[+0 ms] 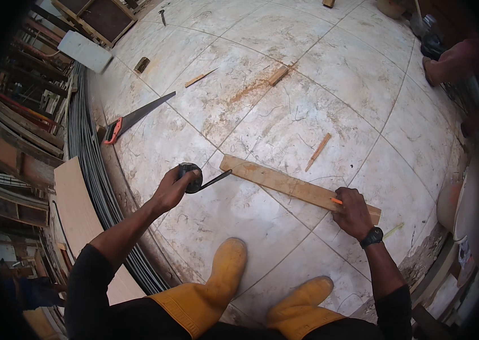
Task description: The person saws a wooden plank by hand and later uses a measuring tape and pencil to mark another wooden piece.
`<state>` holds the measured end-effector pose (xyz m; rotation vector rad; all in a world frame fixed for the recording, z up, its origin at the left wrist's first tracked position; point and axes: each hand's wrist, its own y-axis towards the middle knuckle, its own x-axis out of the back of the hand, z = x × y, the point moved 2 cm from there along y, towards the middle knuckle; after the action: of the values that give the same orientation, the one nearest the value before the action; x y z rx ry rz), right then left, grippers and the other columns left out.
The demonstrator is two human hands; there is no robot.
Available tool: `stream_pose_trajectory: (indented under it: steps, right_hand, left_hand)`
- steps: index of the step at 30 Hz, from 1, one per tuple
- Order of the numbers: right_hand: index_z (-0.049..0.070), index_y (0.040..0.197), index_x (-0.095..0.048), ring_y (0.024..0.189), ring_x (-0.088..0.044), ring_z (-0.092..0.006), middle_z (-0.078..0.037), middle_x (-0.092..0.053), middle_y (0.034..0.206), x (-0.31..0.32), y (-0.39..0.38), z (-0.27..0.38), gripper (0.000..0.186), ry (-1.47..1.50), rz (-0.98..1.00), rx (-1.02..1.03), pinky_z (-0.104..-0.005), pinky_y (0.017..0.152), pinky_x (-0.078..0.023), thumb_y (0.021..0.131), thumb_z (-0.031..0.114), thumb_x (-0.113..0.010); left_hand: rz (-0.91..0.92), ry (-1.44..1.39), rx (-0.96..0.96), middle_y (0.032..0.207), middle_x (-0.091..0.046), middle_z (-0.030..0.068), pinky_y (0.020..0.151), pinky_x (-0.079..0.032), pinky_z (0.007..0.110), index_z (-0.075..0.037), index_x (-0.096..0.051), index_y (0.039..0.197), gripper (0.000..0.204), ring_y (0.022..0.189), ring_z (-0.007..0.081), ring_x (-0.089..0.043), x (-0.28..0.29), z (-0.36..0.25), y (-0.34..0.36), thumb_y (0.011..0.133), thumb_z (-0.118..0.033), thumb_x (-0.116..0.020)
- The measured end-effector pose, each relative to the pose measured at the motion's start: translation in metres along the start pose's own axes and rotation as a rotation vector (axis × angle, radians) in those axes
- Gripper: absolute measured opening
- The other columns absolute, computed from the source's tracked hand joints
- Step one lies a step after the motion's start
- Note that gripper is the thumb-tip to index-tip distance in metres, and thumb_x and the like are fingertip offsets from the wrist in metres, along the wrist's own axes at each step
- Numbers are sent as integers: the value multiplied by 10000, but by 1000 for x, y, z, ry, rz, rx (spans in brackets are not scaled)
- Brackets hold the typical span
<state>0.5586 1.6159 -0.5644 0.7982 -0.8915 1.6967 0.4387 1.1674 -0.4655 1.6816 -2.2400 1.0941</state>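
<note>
My left hand (178,187) is closed round a dark tape measure (193,178). From it a short length of blade (216,179) reaches to the left end of a wooden plank (282,182). Toward the plank's right end, my right hand (352,212) grips the wood, knuckles up. A slim orange stick (336,200), which looks like a pencil, pokes out from those fingers. How the fingers sit under the plank is hidden.
A handsaw (137,118) lies on the tiled floor (307,102), along with wood offcuts (318,152) and a chisel-like tool (201,77). Long dark rods (89,147) and a pale board (83,204) run along the left. My yellow boots (229,266) stand close by. Another person's hand (435,71) is far right.
</note>
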Motion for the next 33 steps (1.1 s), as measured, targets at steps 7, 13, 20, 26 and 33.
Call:
stream_pose_trajectory:
  steps: [7,13,20,26,33]
  right_hand:
    - [-8,1188,-550,1095,-559,-370,-185,-618,1155,-5,48,67,504,105,85,185,-459,972,-440,713,69,-700]
    - [4,1052,-549,1154,-586,-377,-210,-652,1207,-71,80,121,190,-139,-154,439,-503,1056,-395,876,70,-522]
    - [60,872,-566,1256,-525,-298,-142,-604,1310,-94,27,145,26,27,-178,374,-518,1091,-371,867,85,-571]
    - [56,903,-512,1230,-511,-328,-126,-571,1328,-41,19,76,325,32,-273,144,-480,992,-394,707,30,-770]
    - [10,1126,-546,1139,-603,-348,-162,-609,1260,-17,78,49,487,258,26,86,-424,896,-520,708,-2,-796]
  left_hand:
    - [68,-74,105,888,-628,30,753,-467,295,-1,-608,1027,347,802,112,-539,16,31,-56,958,-340,-592]
    - [115,-99,227,892,-611,35,762,-475,287,2,-577,1041,271,810,109,-540,18,57,-87,949,-254,-581]
    - [164,-80,266,934,-620,56,794,-484,294,11,-596,1072,295,849,134,-564,-13,77,-94,907,-232,-620]
    - [691,496,-207,1067,-644,143,904,-511,401,-33,-641,1131,424,1030,303,-615,-33,39,-88,767,-236,-716]
    - [1036,-134,258,1070,-638,151,843,-492,392,-45,-553,1237,426,977,262,-614,-53,23,-119,889,-271,-649]
